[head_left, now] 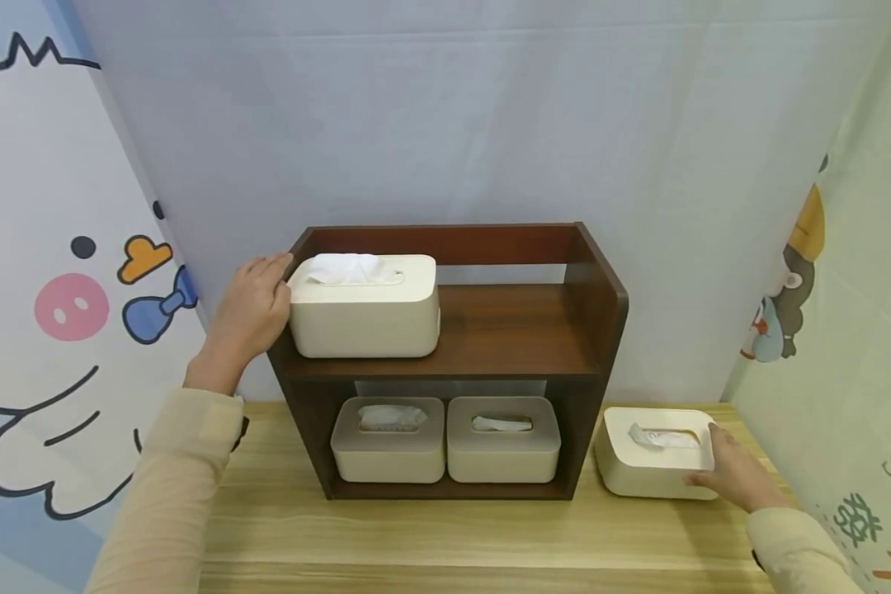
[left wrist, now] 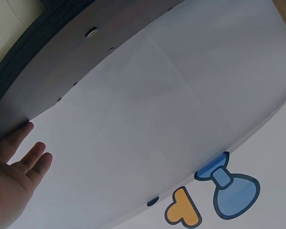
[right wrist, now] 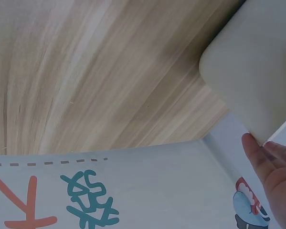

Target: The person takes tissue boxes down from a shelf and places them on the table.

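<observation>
The box (head_left: 649,480) is sitting on the desk (head_left: 386,536), right of the shelf (head_left: 520,330). The right hand (head_left: 742,470) is pinching its right end; the left hand (head_left: 252,305) is laying slightly spread fingers against the shelf. Probably it is feeling light, stiff; opposite walls are offering good hold.

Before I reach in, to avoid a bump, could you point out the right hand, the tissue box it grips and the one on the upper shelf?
Right hand (head_left: 742,472): head view, back of the hand.
Gripped tissue box (head_left: 655,458): head view, top, before the slot.
Upper-shelf tissue box (head_left: 364,322): head view, front wall.
</observation>
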The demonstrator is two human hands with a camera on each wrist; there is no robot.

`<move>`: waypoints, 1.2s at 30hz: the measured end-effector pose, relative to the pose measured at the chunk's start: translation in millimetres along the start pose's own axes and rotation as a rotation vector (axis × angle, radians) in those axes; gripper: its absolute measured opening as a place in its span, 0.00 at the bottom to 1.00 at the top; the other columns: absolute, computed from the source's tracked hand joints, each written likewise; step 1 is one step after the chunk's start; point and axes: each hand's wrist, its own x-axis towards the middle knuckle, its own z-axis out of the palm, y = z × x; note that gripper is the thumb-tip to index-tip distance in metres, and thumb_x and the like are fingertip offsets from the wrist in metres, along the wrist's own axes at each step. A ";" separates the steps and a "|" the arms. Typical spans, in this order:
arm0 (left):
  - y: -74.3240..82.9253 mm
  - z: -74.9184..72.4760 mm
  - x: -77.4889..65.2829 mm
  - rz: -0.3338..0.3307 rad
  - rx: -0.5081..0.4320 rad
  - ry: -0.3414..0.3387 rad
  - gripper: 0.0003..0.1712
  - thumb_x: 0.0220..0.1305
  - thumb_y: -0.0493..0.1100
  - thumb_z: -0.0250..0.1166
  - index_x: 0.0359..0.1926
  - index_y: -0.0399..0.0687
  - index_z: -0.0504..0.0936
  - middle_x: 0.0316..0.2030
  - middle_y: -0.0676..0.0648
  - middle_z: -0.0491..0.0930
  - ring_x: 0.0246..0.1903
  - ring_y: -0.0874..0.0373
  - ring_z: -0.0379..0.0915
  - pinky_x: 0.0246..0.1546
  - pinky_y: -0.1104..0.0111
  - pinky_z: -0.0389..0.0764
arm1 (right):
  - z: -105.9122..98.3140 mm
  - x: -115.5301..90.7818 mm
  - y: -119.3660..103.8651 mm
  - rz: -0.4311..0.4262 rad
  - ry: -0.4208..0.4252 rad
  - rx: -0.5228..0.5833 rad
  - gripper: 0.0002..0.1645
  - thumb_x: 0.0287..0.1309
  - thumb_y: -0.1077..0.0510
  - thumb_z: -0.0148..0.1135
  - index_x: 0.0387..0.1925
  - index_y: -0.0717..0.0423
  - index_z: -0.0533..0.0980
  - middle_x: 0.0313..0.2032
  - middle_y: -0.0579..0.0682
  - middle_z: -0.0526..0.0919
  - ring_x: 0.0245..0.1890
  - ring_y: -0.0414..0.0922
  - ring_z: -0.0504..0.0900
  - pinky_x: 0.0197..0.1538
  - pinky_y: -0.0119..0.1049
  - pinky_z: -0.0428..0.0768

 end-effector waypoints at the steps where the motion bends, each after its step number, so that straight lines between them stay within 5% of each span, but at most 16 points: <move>1: -0.1 0.1 0.1 0.001 0.001 0.000 0.28 0.67 0.40 0.35 0.64 0.34 0.62 0.63 0.33 0.62 0.63 0.35 0.52 0.65 0.47 0.52 | -0.1 0.2 0.0 0.006 0.002 0.000 0.66 0.35 0.41 0.71 0.57 0.87 0.49 0.53 0.87 0.57 0.50 0.78 0.63 0.50 0.64 0.68; 14: 1.2 -2.4 -0.7 -0.020 -0.008 -0.021 0.28 0.67 0.41 0.34 0.65 0.34 0.60 0.64 0.33 0.60 0.64 0.35 0.50 0.65 0.46 0.51 | -12.6 2.6 -7.7 -0.055 0.012 -0.057 0.53 0.45 0.45 0.67 0.54 0.86 0.56 0.50 0.84 0.64 0.47 0.75 0.69 0.47 0.61 0.72; 30: 1.4 -1.9 -0.4 0.011 -0.004 0.019 0.27 0.66 0.39 0.35 0.63 0.32 0.63 0.62 0.32 0.63 0.62 0.34 0.54 0.65 0.48 0.53 | -75.7 8.5 -61.0 -0.173 0.190 -0.086 0.40 0.58 0.49 0.57 0.57 0.79 0.59 0.43 0.78 0.74 0.35 0.67 0.78 0.35 0.57 0.77; 36: 1.4 -1.8 -0.4 0.021 -0.008 0.025 0.27 0.66 0.39 0.35 0.62 0.31 0.63 0.62 0.32 0.64 0.62 0.34 0.54 0.64 0.48 0.54 | -104.0 8.0 -90.2 -0.263 0.358 -0.119 0.37 0.56 0.50 0.58 0.56 0.76 0.62 0.47 0.76 0.73 0.38 0.69 0.76 0.38 0.60 0.75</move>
